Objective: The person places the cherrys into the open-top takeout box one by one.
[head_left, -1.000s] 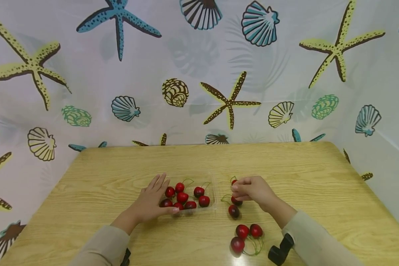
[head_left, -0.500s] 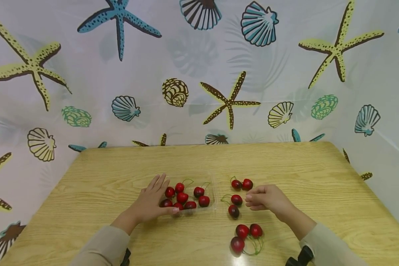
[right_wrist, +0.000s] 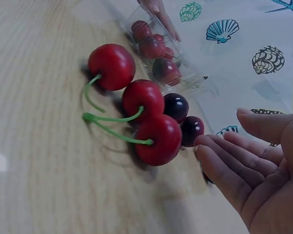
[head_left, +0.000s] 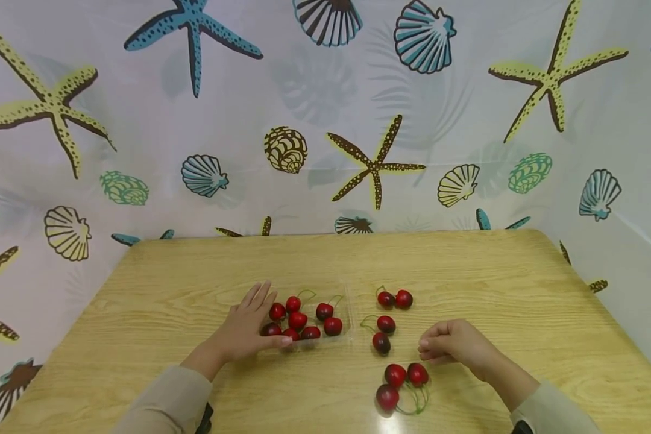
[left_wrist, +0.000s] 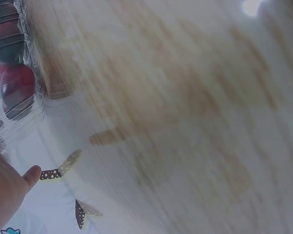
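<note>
A clear plastic container [head_left: 351, 322] with several red cherries [head_left: 298, 320] inside stands left of centre. Spread over its left end is my left hand [head_left: 244, 334], fingers straight and thumb along the front rim. To the right of the container lie a back pair of cherries [head_left: 404, 299] and a middle pair [head_left: 381, 343]. Closer to me is a group of 3 cherries [head_left: 396, 376], joined stems showing green in the right wrist view. My right hand [head_left: 458, 349] hovers right of these groups, fingers loosely bent and holding nothing; the right wrist view shows a gap between thumb and fingers.
All of this is on a light wood-grain table [head_left: 195, 265]. Behind it and along the sides hangs a white cloth [head_left: 314, 199] printed with starfish and shells.
My right hand has drawn back from the back pair of cherries, moving right and toward me. That pair now shows fully on the table. The left hand has stayed on the container.
</note>
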`<action>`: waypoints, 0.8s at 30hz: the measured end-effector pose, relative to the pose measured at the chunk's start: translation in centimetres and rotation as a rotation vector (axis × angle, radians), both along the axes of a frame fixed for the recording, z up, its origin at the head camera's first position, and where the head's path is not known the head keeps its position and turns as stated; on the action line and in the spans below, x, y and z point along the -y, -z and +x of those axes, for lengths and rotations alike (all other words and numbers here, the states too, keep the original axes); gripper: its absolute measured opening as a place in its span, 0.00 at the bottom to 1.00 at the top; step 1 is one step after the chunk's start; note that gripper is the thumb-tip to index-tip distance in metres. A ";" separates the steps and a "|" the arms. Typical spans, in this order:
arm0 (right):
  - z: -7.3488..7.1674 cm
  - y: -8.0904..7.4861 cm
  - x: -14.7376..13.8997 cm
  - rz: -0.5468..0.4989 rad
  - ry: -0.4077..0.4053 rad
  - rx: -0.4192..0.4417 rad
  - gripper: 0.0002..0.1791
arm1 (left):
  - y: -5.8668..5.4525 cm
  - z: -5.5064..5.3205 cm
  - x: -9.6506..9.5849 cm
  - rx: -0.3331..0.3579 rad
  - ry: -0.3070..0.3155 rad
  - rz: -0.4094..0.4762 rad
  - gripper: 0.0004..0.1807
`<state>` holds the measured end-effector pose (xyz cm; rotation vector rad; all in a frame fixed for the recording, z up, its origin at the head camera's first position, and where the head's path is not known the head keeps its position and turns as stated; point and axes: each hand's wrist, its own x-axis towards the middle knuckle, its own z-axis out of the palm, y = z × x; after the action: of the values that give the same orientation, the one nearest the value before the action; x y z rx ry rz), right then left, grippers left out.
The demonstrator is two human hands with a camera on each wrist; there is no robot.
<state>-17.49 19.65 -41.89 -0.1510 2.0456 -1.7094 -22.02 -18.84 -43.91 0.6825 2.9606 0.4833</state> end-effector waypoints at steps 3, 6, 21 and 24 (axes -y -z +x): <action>0.4 0.6 -0.2 -0.001 -0.017 0.022 0.15 | -0.1 0.0 0.0 -0.002 0.004 -0.003 0.53; 0.9 1.1 -0.4 0.004 -0.019 0.032 0.15 | -0.2 -0.1 -0.1 -0.002 0.007 -0.007 0.54; 2.8 2.2 -1.3 -0.034 -0.038 0.058 0.16 | -0.1 -0.1 0.0 0.001 0.007 -0.014 0.54; 3.2 2.4 -1.3 -0.042 -0.034 0.082 0.14 | -0.1 -0.1 -0.1 0.004 0.007 -0.012 0.54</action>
<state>-14.27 20.93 -44.31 -0.1260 1.9380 -1.7105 -22.11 -18.78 -43.81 0.6890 2.9542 0.4656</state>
